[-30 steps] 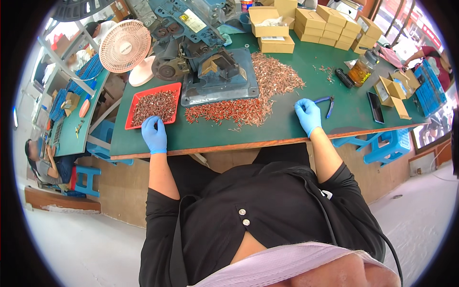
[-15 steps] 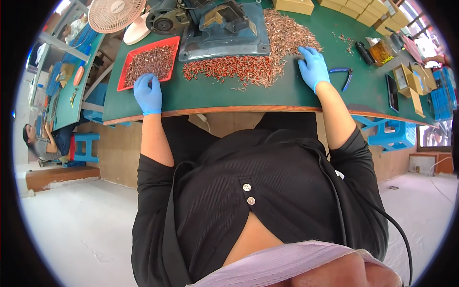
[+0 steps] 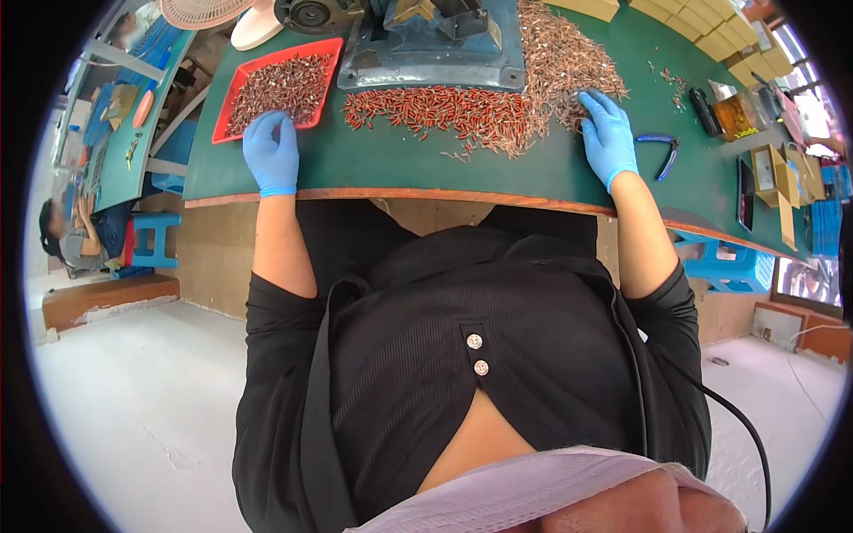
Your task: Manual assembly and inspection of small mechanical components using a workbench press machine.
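Note:
My left hand (image 3: 272, 151), in a blue glove, rests at the near edge of a red tray (image 3: 233, 105) filled with small metal parts, fingers curled over the rim. My right hand (image 3: 608, 135), also in a blue glove, lies flat with fingers spread on a wide heap of small red and copper-coloured parts (image 3: 462, 108) spread over the green table (image 3: 400, 169). A blue-grey machine (image 3: 435, 53) stands behind the heap, between my hands.
Blue-handled pliers (image 3: 659, 151) lie right of my right hand. Cardboard boxes (image 3: 711, 31) and a dark phone (image 3: 745, 194) sit at the far right. A fan (image 3: 209, 11) stands at the back left. Another person (image 3: 75, 235) sits at a bench far left.
The view has tilted down and closer to the table. My left hand moved up onto the tray's near edge; my right hand slid left into the heap of parts.

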